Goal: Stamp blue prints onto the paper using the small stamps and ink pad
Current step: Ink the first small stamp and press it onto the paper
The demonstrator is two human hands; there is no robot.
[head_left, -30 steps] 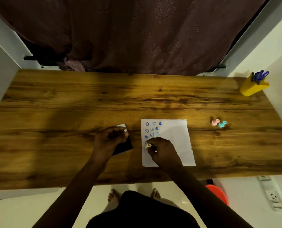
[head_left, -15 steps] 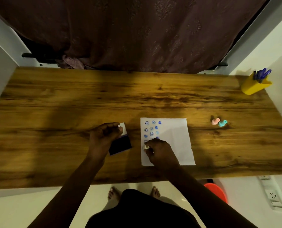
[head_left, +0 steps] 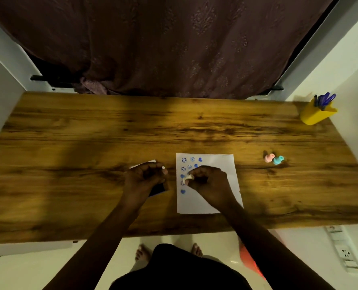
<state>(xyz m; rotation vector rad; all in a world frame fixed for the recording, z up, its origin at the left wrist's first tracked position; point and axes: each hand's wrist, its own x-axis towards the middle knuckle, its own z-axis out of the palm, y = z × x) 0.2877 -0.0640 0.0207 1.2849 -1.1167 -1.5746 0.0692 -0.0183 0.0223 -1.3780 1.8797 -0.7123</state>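
Observation:
A white sheet of paper (head_left: pixel 220 164) lies on the wooden table (head_left: pixel 90 132), with several blue prints down its left side. My right hand (head_left: pixel 210 183) rests on the paper and pinches a small pale stamp (head_left: pixel 188 178) over the left column of prints. A fresh blue heart print (head_left: pixel 183 191) shows just below it. My left hand (head_left: pixel 143 177) is closed on the ink pad (head_left: pixel 158 189), a dark block with a white lid edge, just left of the paper. The hand hides most of the pad.
A pink stamp (head_left: pixel 269 158) and a teal stamp (head_left: pixel 278 160) lie on the table right of the paper. A yellow cup (head_left: pixel 316 114) with blue pens stands at the far right corner. A dark curtain hangs behind the table.
My right hand has lifted the stamp slightly up the sheet, uncovering a new blue heart print below it. My left hand stays on the ink pad.

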